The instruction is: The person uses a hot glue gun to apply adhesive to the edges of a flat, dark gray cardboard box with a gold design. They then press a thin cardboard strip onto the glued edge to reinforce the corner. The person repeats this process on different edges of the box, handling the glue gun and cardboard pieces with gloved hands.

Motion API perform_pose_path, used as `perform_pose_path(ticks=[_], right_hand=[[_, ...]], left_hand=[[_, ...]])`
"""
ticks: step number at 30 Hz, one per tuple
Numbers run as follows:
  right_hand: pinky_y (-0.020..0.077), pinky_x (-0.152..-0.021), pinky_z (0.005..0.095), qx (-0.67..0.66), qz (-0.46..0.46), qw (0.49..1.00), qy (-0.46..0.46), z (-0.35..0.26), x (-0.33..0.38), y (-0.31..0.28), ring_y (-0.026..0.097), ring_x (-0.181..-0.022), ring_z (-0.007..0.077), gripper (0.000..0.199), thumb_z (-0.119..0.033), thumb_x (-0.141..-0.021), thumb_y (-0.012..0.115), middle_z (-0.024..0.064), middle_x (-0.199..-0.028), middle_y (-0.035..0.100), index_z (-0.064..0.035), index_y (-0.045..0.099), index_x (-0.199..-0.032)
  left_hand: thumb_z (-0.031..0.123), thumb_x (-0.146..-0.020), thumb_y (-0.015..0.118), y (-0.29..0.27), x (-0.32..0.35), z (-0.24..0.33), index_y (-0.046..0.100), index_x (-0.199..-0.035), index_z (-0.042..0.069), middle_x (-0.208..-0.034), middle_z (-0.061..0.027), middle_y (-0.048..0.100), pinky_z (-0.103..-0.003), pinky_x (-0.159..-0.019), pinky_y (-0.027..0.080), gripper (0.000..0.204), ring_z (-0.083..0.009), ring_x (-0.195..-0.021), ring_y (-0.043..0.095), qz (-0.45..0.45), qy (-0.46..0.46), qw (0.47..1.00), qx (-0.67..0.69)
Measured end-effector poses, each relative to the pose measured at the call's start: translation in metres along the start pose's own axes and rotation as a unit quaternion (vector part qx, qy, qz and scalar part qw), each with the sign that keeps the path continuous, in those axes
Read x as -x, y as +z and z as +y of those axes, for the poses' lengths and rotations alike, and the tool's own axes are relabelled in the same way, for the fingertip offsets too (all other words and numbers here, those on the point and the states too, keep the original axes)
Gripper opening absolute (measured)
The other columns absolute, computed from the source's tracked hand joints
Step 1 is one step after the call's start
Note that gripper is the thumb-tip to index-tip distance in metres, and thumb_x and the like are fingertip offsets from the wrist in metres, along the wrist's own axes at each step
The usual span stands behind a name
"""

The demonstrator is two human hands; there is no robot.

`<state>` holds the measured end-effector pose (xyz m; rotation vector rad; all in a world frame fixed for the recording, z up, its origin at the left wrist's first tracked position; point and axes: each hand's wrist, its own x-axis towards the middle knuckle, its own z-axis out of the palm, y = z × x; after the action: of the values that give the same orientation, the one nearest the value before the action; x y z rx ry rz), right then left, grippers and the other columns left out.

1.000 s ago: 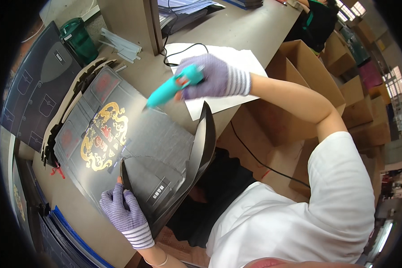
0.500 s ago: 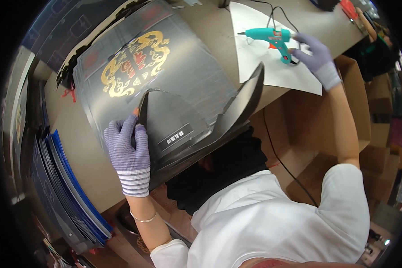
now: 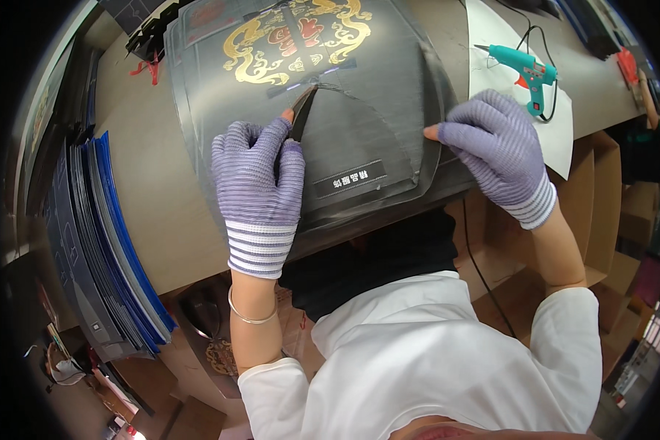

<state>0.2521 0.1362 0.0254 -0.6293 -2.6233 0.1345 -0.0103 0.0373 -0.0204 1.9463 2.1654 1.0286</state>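
Note:
A stack of dark grey printed sheets (image 3: 374,110) lies on the table in front of me, the top one bearing a gold emblem (image 3: 253,59) with red characters and a small black label. My left hand (image 3: 260,165), in a purple striped glove with a bare fingertip, pinches a narrow raised black edge at a slit in the top sheet. At the sheet's right edge, my gloved right hand (image 3: 499,150) is closed with a bare fingertip on the rim; its thumb is partly hidden. A teal glue gun (image 3: 524,70) lies beyond the right hand, untouched.
The glue gun rests on white paper (image 3: 561,147), its black cord running off behind. Blue and dark folded sheets (image 3: 114,242) stand at the table's left side. An open cardboard box (image 3: 601,198) sits at the right. Another person's arm (image 3: 649,103) shows at the far right.
My right hand has left the glue gun and come to the sheet's right edge. The curled-up right flap now lies flat. My left hand keeps its pinch; the view has shifted.

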Motion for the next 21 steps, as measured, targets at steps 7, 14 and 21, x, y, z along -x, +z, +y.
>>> perform_pose_path(ticks=[7, 14, 21], right_hand=[[0.0486, -0.063, 0.0368, -0.053, 0.032, 0.977, 0.203, -0.032, -0.019, 0.04, 0.057, -0.068, 0.0245, 0.039, -0.017, -0.081, 0.067, 0.0082, -0.075, 0.057, -0.009, 0.064, -0.118], [0.0461, -0.057, 0.0327, -0.044, 0.037, 0.987, 0.147, -0.036, -0.024, 0.05, 0.053, -0.059, 0.0207, 0.047, -0.004, -0.077, 0.065, 0.0071, -0.066, 0.052, -0.0101, 0.064, -0.124], [0.0479, -0.059, 0.0322, -0.023, 0.005, 0.993, 0.117, -0.035, -0.027, 0.052, 0.057, -0.06, 0.0207, 0.044, -0.007, -0.076, 0.066, 0.0062, -0.067, 0.056, -0.0093, 0.065, -0.12]], left_hand=[[0.008, -0.078, 0.066, 0.002, -0.001, 0.0, 0.071, -0.109, 0.007, -0.08, -0.0103, 0.05, -0.039, -0.074, 0.042, 0.032, -0.0263, -0.078, 0.046, -0.003, 0.012, 1.0, -0.026], [0.008, -0.078, 0.065, 0.004, 0.001, -0.001, 0.071, -0.11, 0.007, -0.08, -0.01, 0.05, -0.038, -0.073, 0.042, 0.032, -0.0258, -0.078, 0.046, 0.002, 0.006, 1.0, -0.026], [0.008, -0.078, 0.065, 0.004, 0.001, 0.001, 0.07, -0.109, 0.007, -0.081, -0.0108, 0.05, -0.039, -0.073, 0.042, 0.032, -0.0268, -0.079, 0.047, 0.007, 0.013, 0.999, -0.037]])
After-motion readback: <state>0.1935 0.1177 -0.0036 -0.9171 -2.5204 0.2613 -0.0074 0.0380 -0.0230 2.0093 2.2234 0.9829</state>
